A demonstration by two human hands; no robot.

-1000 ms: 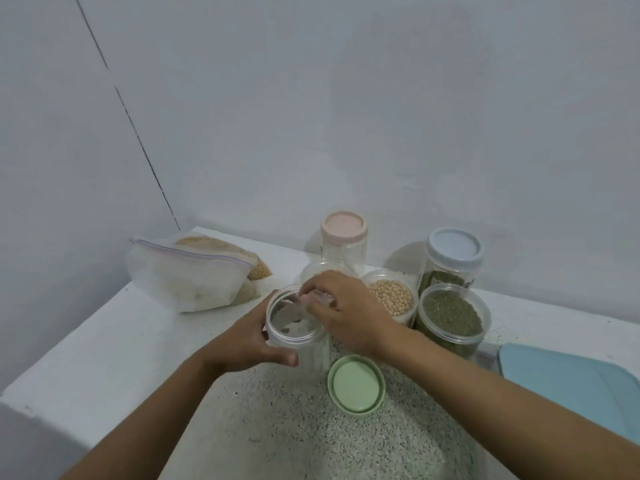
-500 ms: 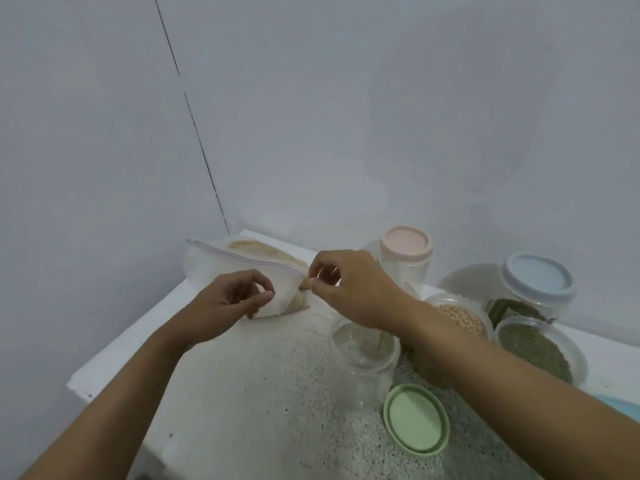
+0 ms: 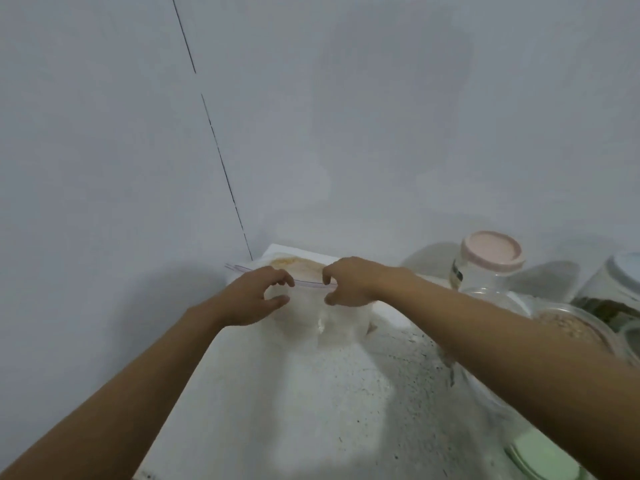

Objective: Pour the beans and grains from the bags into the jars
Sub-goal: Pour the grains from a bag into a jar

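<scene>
Lying at the far left corner of the table (image 3: 263, 410), close against the wall, a clear zip bag (image 3: 304, 313) is seen, with pale brown grain (image 3: 294, 264) showing at its far side. The left hand (image 3: 252, 299) is held at the left part of the bag's zip strip (image 3: 308, 284). Its fingers are curled down onto the strip and its thumb is kept below them, with a gap left between thumb and fingers. The right hand (image 3: 353, 282) is placed just beside it on the right part of the same strip, curled likewise, thumb under the fingers and apart from them. Whether the film is actually pinched by either hand cannot be told. Below the right forearm a clear open jar (image 3: 495, 414) is partly hidden and blurred. Along the back edge a jar with a pink lid (image 3: 491, 252) is stood. Nearer the right edge an open jar of pale beans (image 3: 571, 327) is found, with a jar under a pale blue lid (image 3: 627, 271) behind it. A green lid (image 3: 536, 462) is laid flat near the front right corner.
</scene>
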